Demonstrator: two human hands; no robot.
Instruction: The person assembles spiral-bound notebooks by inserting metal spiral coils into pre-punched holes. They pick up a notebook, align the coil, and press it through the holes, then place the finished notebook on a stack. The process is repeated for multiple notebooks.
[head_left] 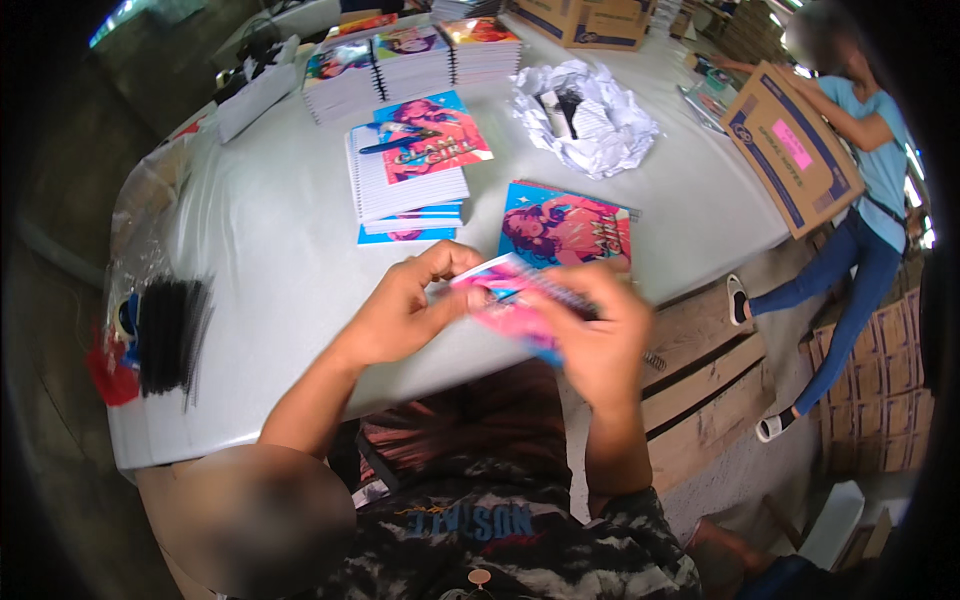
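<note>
A notebook [512, 318] with a pink and blue cover is held up over the table's front edge, tilted and partly blurred. My left hand [405, 305] pinches its left edge between thumb and fingers. Around its right side closes my right hand [605, 335], smeared by motion, where a dark binding coil [570, 292] runs along the edge. A loose coil end [654, 361] sticks out past the right hand. Just beyond lies another notebook [565, 225] with a similar cover. To its left, a loose cover [435, 135] and a blue tool [398, 143] rest on lined page blocks [405, 190].
Dark plastic coils [172, 335] lie in a bundle at the left edge beside a tape roll [127, 315]. Notebook stacks [412, 70] and crumpled white paper [590, 150] stand farther back. At right, a person [865, 130] holds a cardboard box [790, 150] near a wooden pallet [700, 370].
</note>
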